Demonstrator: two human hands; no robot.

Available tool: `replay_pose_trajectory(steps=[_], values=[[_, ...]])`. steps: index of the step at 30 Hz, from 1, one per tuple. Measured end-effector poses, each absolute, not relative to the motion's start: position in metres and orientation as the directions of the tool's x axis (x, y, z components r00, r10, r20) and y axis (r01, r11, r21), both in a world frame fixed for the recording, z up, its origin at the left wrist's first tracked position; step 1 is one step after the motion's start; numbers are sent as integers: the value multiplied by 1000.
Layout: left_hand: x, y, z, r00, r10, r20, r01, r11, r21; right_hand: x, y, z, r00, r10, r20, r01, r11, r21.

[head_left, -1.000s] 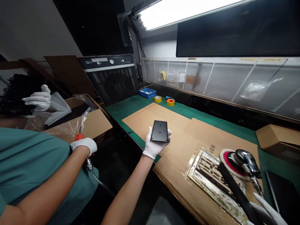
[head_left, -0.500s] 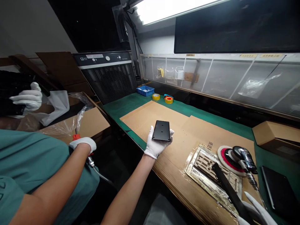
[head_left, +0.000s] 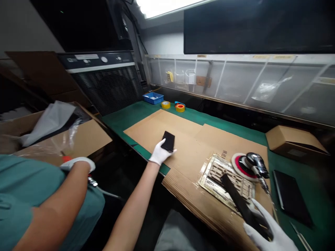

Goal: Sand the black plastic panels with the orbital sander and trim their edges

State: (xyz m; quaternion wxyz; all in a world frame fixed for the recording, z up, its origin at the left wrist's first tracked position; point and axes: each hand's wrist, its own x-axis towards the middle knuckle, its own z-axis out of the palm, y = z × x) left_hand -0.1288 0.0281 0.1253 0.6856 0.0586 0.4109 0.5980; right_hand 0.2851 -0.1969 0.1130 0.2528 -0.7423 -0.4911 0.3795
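Here, your gloved left hand [head_left: 159, 153] grips a flat black panel [head_left: 168, 140] at the cardboard sheet [head_left: 188, 139] — whether it touches down, I can't tell — while your gloved right hand [head_left: 269, 232] grasps a long black bar [head_left: 237, 197], its far end over the patterned plate [head_left: 216, 191] beside the polisher [head_left: 255, 164].

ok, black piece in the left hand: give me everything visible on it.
The black piece is a flat rectangle with a plain, dark face; motion blur hides finer detail, and I can't tell plastic from metal. The white-gloved left hand grips its near end, thumb at the left edge, leaving the far end free. It shows over the cardboard, apparently held above it.
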Motion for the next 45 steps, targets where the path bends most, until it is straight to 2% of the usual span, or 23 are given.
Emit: replay_pose_trajectory(steps=[2,3,5,7,8,9,10,11,13,15,16,18,19,20,22,23,25,27,32,37,40,45], values=[[-136,17,113,-264,829,-493,-619,247,746,275,-202,130,208,909,-362,500,-417,-759],[-134,7,108,-381,816,-435,-518,201,831,269,-204,138,205,904,-374,477,-426,-769],[-117,-19,104,-597,759,-260,-263,120,957,254,-209,148,240,895,-376,439,-445,-780],[-81,-56,109,-657,750,-78,-53,57,997,237,-213,150,283,908,-309,426,-407,-808],[-57,-78,114,-579,813,-66,-88,17,996,228,-215,149,298,921,-251,427,-364,-827],[-31,-101,119,-423,899,-110,-236,8,972,218,-218,148,304,934,-186,433,-310,-846],[-5,-123,124,-202,962,-183,-423,83,902,209,-220,146,297,947,-126,441,-253,-861],[19,-144,128,55,973,-224,-554,216,804,200,-222,146,278,958,-72,450,-196,-871],[57,-174,132,425,874,-234,-607,468,643,193,-228,147,194,981,7,468,-87,-879],[75,-188,133,577,776,-255,-597,614,516,205,-233,150,125,991,44,484,-22,-875],[78,-190,134,610,747,-264,-604,654,455,222,-236,149,151,987,49,504,-34,-863],[72,-189,139,657,709,-259,-624,703,340,272,-242,140,342,938,47,575,-170,-800],[67,-187,142,685,687,-242,-623,725,293,302,-244,131,493,867,75,633,-297,-715],[62,-186,146,716,662,-223,-612,748,257,334,-247,118,551,830,83,697,-404,-592],[53,-186,153,770,613,-180,-579,788,209,390,-251,88,551,835,-4,797,-527,-295],[51,-188,156,792,590,-156,-562,805,192,412,-252,72,565,820,-92,803,-572,-168],[49,-192,159,813,569,-119,-548,818,174,439,-256,48,603,785,-139,789,-613,-38],[49,-196,162,816,569,-102,-551,819,159,449,-258,34,585,795,-164,801,-597,-36],[50,-194,175,824,556,-110,-554,831,47,448,-256,27,575,789,-214,780,-608,-146],[63,-165,195,753,626,-202,-645,763,-40,443,-255,23,581,790,-196,792,-604,-87],[74,-142,201,719,660,-220,-682,730,-38,437,-254,21,574,801,-171,801,-592,-90],[87,-119,205,744,649,-161,-659,752,-17,430,-250,19,597,786,-164,769,-618,-163]])
